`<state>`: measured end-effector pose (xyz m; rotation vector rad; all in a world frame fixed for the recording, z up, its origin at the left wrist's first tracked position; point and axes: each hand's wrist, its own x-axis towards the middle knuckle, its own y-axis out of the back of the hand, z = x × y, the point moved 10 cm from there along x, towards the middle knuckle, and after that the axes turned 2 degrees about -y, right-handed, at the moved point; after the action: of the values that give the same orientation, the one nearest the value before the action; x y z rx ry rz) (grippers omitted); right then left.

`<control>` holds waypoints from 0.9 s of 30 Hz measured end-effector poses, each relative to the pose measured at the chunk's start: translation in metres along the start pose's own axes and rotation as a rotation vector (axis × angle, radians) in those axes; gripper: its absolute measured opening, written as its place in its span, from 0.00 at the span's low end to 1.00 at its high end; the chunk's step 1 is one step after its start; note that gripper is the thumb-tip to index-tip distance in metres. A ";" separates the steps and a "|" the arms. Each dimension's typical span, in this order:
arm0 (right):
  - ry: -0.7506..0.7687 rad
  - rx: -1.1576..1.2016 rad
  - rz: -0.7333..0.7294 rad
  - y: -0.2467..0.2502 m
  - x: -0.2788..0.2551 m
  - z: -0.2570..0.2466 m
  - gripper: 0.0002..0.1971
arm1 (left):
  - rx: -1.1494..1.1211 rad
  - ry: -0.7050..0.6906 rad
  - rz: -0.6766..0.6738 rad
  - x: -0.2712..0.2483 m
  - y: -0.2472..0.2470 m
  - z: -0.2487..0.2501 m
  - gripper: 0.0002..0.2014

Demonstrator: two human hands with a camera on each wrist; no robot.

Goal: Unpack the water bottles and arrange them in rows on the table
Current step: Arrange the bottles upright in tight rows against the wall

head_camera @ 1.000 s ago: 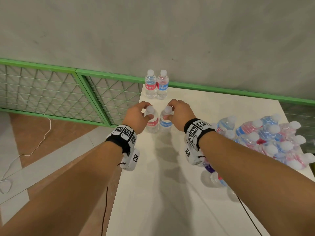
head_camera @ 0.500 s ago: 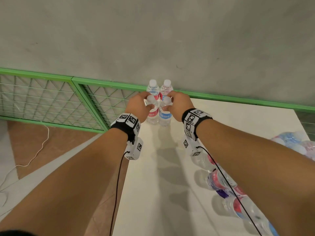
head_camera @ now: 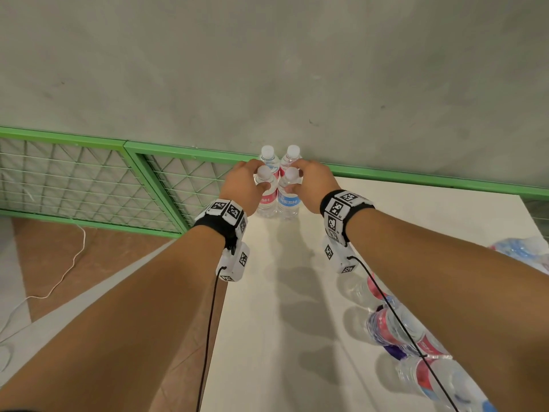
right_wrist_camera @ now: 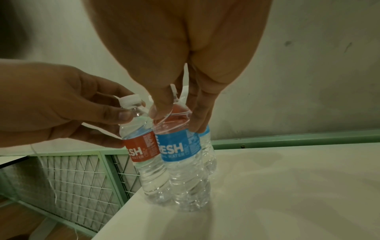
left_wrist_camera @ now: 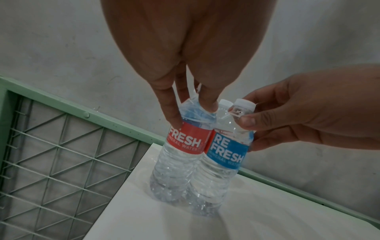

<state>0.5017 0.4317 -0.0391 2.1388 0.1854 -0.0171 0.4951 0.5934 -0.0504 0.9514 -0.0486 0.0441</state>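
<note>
My left hand (head_camera: 252,178) pinches the neck of a red-label water bottle (head_camera: 266,199). Beside it, my right hand (head_camera: 300,178) pinches the neck of a blue-label bottle (head_camera: 288,200). Both bottles stand upright and touch each other at the far left corner of the white table (head_camera: 282,322). Directly behind them two more capped bottles (head_camera: 268,156) stand side by side against the wall. The left wrist view shows my fingers (left_wrist_camera: 172,116) on the red bottle (left_wrist_camera: 184,142). The right wrist view shows my fingers (right_wrist_camera: 197,120) on the blue bottle (right_wrist_camera: 179,146).
Several packed bottles (head_camera: 401,325) lie under my right forearm at the table's right side, and crumpled wrap (head_camera: 523,248) shows farther right. The table's left edge (head_camera: 219,322) drops to the floor. A green mesh fence (head_camera: 89,179) and a grey wall stand behind.
Both hands have carried the two bottles away from me, up to the pair by the wall. The view has shifted, so the pack now sits lower right.
</note>
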 end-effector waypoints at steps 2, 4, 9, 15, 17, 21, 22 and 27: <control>0.007 -0.009 0.004 0.001 0.001 0.000 0.24 | 0.010 0.006 -0.006 0.002 0.000 0.000 0.21; 0.011 -0.013 0.010 0.001 0.002 0.000 0.24 | 0.016 0.007 -0.013 0.003 0.000 0.000 0.22; 0.018 -0.012 0.006 0.002 0.002 0.001 0.26 | 0.001 0.000 -0.008 0.002 0.001 -0.003 0.22; -0.021 0.013 -0.030 0.003 -0.007 0.004 0.26 | -0.031 0.019 -0.028 -0.005 0.003 -0.003 0.25; -0.050 0.010 -0.034 0.008 -0.014 0.006 0.25 | -0.048 0.033 -0.034 -0.009 0.006 -0.002 0.28; -0.096 0.021 -0.031 0.035 -0.040 0.004 0.24 | -0.145 0.023 0.092 -0.026 0.033 0.010 0.24; -0.112 0.045 -0.034 0.044 -0.051 0.004 0.24 | -0.165 0.010 0.125 -0.035 0.040 0.017 0.21; -0.210 0.189 -0.085 0.098 -0.140 0.015 0.15 | -0.297 -0.088 0.044 -0.097 0.031 0.078 0.08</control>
<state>0.3784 0.3495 0.0469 2.2971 0.1561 -0.3185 0.3950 0.5464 0.0145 0.6551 -0.1528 0.0342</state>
